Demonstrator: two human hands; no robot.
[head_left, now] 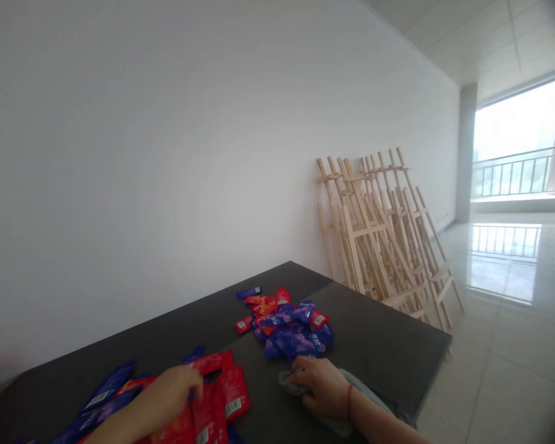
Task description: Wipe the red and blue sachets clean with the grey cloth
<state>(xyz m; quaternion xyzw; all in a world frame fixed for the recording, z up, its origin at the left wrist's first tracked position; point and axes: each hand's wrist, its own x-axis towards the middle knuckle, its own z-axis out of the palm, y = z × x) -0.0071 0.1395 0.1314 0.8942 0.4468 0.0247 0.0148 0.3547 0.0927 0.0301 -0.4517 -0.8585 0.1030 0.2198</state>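
My left hand (178, 388) is over a pile of red packets (235, 391) and blue packets (107, 388) at the near left of the dark table. Its fingers curl down among the red packets, slightly blurred; what they grip is hidden. At the near right, my right hand (321, 385) is closed on the edge of a thin greyish plastic bag (291, 383), which trails beneath the wrist. Just beyond this hand lies a second heap, with purple-blue packets (291, 342) in front and red packets (282, 296) behind.
The dark table (374, 327) ends in a corner at the right. A single blue packet (248, 293) lies near its back edge. Several wooden easels (370, 234) lean against the white wall (189, 154) beyond it. Shiny floor tiles (504, 345) stretch toward a window with a railing.
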